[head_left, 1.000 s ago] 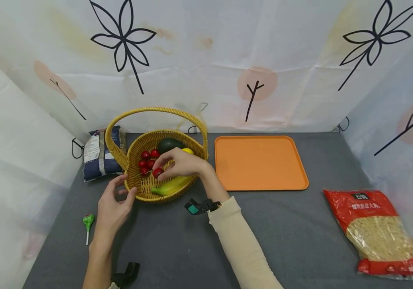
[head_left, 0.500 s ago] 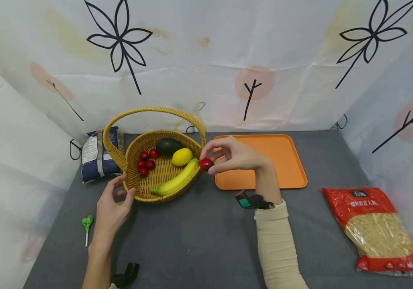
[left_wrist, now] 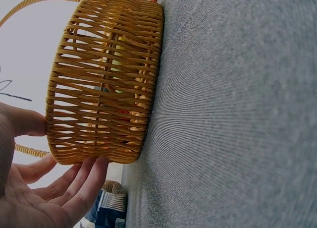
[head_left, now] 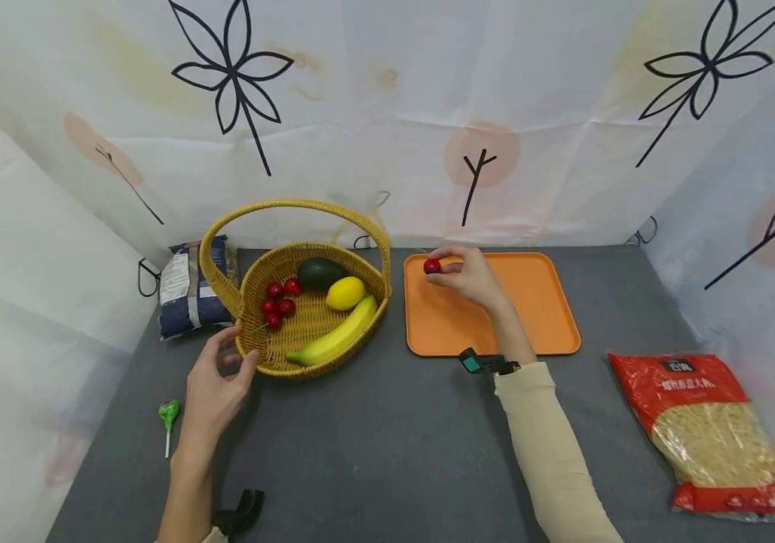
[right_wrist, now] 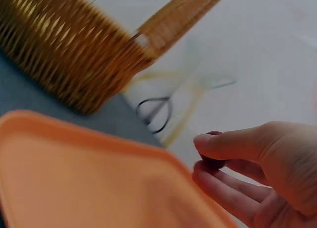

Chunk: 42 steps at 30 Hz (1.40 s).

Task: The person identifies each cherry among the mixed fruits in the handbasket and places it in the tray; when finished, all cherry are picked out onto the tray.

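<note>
My left hand [head_left: 220,381] holds the front left of the yellow wicker basket [left_wrist: 106,84], its thumb at the rim and its fingers against the outer wall. Inside the basket lie several red cherries [head_left: 274,305], a dark green avocado [head_left: 320,273], a lemon [head_left: 345,293] and a banana [head_left: 336,335]. Over the back left part of the orange tray [head_left: 516,302], my right hand [head_left: 470,277] pinches one cherry [head_left: 432,266] between thumb and fingertips. The right wrist view shows this cherry [right_wrist: 214,162] as a dark ball, partly covered by the thumb, close above the tray's edge.
A green lollipop [head_left: 169,415] lies left of my left forearm. Behind the basket's left side is a dark blue and white packet [head_left: 187,294]. A red bag of pasta [head_left: 713,437] lies at the right. White printed cloth [head_left: 387,136] walls the table's back and sides.
My right hand has lifted a cherry out of the basket and carried it right, past the basket's rim, to above the orange tray. The left hand has stayed at the basket.
</note>
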Motion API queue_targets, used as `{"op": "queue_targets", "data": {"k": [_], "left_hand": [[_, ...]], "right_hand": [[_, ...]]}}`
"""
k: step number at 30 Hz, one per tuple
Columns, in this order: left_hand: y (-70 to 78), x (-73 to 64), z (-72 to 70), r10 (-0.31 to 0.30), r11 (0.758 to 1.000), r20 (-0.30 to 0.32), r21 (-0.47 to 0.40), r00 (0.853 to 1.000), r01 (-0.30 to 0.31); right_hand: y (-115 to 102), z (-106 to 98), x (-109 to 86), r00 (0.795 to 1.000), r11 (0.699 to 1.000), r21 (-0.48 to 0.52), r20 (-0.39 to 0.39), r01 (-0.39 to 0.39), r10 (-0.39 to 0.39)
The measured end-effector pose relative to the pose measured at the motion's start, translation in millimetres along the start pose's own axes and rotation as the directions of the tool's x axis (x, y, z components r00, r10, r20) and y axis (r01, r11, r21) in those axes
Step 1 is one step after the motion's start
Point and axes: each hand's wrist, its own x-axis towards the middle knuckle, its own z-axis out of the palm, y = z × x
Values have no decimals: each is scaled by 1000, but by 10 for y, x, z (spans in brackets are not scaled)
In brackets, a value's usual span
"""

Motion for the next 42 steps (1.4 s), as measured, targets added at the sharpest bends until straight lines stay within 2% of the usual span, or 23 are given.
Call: {"op": "queue_targets", "data": {"k": [4,8,16,22,28,34,38,42], "left_hand": [[-8,11,26,5,1000,-6,-1,1000,-5],[2,15,32,4,1000,-2,-3,1000,-4],[-6,4,28,-11,1000,-3,1,1000,11],[-35,-4,23,-11,1000,-4,-13,1000,11],[-33,-6,9,-3,1000,4,-4,1000,3],[-29,4,19,-7,1000,0,-12,1000,7],[-34,11,25,-7,1000,4,-21,1000,7],[-35,13,24,1,1000,-6,-13,1000,-1]], "right_hand": [[170,128,128,998,981,-191,-59,-29,18],[264,196,203,997,960,-276,-65,-45,28],[294,218,245,1000,954,-300,-23,-12,6],[254,203,235,1000,957,-289,9,-25,29],[195,123,159,1000,974,-225,4,-8,9],[-49,24,27,994,991,-76,-12,106,-107],[-284,-11,-125,981,980,41,-9,194,-194],[-496,4,-249,959,946,192,59,262,-278]]}}
